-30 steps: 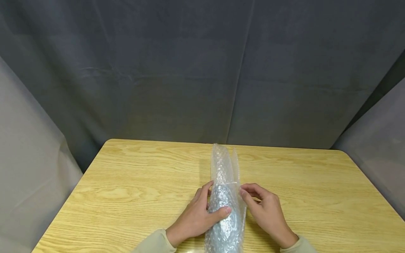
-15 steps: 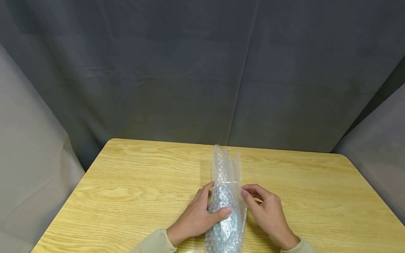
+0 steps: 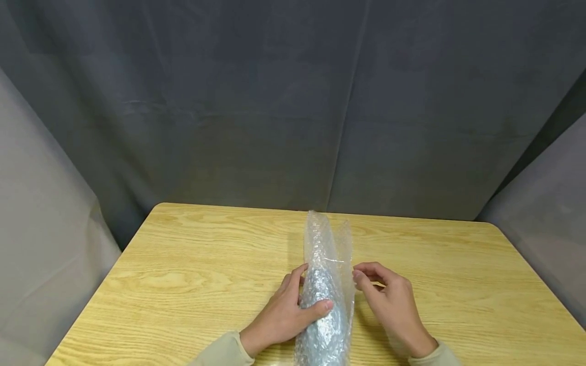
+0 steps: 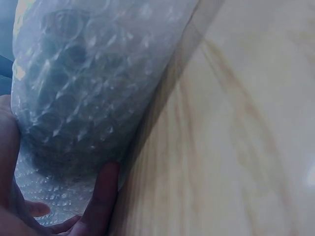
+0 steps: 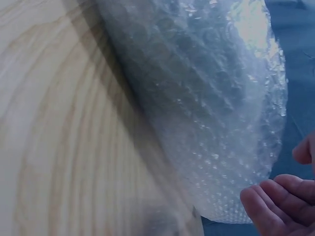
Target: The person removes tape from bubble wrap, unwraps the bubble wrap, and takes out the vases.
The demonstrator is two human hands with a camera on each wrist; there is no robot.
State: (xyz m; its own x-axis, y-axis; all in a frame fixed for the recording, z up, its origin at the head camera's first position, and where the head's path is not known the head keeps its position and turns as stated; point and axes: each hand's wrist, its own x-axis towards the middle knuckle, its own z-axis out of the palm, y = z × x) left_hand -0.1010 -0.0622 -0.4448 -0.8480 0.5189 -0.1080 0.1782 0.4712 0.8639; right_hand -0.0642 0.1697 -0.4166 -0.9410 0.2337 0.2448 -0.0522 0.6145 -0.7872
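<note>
A long bundle in clear bubble wrap (image 3: 322, 328) lies on the table, pointing away from me. Something bluish-grey shows through the wrap, but its kind cannot be made out. My left hand (image 3: 286, 310) grips the bundle from the left, thumb across the top and fingers down its side. In the left wrist view, a finger (image 4: 103, 191) touches the wrap low by the table. A loose flap (image 3: 344, 249) of wrap stands along the right side. Beside that flap is my right hand (image 3: 391, 302), fingers bent; in the right wrist view, its thumb (image 5: 304, 150) and fingertips are apart.
The wood-grain table (image 3: 206, 264) extends to both sides of the bundle. A dark grey curtain (image 3: 256, 112) hangs behind its far edge, close to the wrap's far end. Pale cloth panels (image 3: 43, 218) flank the table left and right.
My right hand has moved slightly right, its fingertips coming off the flap's edge. The flap's top leans a little further right. My left hand keeps its hold on the bundle.
</note>
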